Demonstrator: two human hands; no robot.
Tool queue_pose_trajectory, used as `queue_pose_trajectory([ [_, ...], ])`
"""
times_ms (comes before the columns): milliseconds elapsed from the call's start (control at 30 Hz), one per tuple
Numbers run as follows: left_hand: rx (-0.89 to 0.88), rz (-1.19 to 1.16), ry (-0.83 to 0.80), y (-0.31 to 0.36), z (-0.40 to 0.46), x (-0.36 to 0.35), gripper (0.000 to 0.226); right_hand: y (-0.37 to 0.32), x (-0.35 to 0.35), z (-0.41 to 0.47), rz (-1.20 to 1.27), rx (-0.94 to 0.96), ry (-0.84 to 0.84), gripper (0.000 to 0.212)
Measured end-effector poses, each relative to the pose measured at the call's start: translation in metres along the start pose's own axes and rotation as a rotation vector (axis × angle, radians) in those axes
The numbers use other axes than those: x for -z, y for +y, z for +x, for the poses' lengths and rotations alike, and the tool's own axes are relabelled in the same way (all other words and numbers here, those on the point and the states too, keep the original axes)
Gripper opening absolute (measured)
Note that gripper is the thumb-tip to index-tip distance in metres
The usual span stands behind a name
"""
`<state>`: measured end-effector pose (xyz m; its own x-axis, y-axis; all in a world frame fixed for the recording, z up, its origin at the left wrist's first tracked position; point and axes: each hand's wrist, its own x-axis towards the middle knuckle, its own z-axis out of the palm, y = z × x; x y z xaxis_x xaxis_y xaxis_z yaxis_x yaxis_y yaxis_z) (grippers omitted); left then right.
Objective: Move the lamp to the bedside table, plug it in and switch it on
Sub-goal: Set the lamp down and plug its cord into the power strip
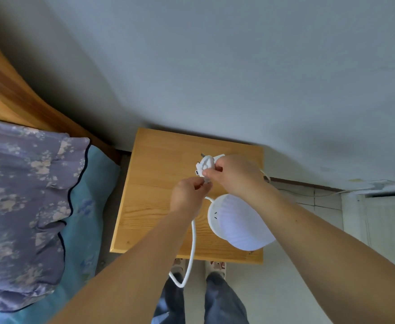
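Note:
A white lamp [239, 222] with a pleated shade stands on the right front part of the wooden bedside table [154, 197]. Above the table's middle my right hand [235, 175] grips a white plug adapter [205, 165], its metal prongs pointing up and left. My left hand [188, 195] pinches the metal connector end of the lamp's white cable [193, 251] right at the adapter's lower edge. The cable loops down over the table's front edge and back up toward the lamp.
A bed with a floral purple pillow [23, 206] and blue sheet lies left of the table, against a wooden headboard [9, 99]. A grey wall [238, 66] stands behind. My legs and slippers are at the table's front edge. A thin cord runs along the floor at right.

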<state>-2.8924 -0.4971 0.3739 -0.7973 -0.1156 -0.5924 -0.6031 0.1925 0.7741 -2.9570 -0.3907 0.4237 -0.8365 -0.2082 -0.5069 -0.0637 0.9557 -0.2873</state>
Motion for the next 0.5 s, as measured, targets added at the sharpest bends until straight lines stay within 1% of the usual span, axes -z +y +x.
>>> queue_pose_trajectory([
  [33, -0.004, 0.003, -0.008, 0.002, 0.002, -0.001, 0.038, 0.002, 0.0, 0.004, 0.004, -0.008, -0.007, 0.035],
  [100, 0.005, -0.006, -0.042, 0.004, 0.009, -0.001, 0.033, 0.007, 0.0, 0.015, 0.098, -0.031, -0.036, 0.037],
  [200, 0.062, -0.091, -0.062, 0.008, 0.019, 0.004, 0.019, 0.019, 0.001, 0.029, 0.363, -0.094, -0.093, 0.034],
  [333, 0.137, -0.147, 0.002, 0.004, 0.031, 0.014, 0.031, 0.036, 0.0, 0.048, 0.609, -0.238, -0.093, 0.026],
  [400, 0.149, -0.149, 0.059, -0.002, 0.037, 0.017, 0.03, 0.04, -0.005, 0.059, 0.652, -0.276, -0.099, 0.026],
  [500, 0.159, -0.128, 0.129, -0.012, 0.044, 0.017, 0.027, 0.042, -0.013, 0.071, 0.586, -0.301, -0.141, 0.033],
])
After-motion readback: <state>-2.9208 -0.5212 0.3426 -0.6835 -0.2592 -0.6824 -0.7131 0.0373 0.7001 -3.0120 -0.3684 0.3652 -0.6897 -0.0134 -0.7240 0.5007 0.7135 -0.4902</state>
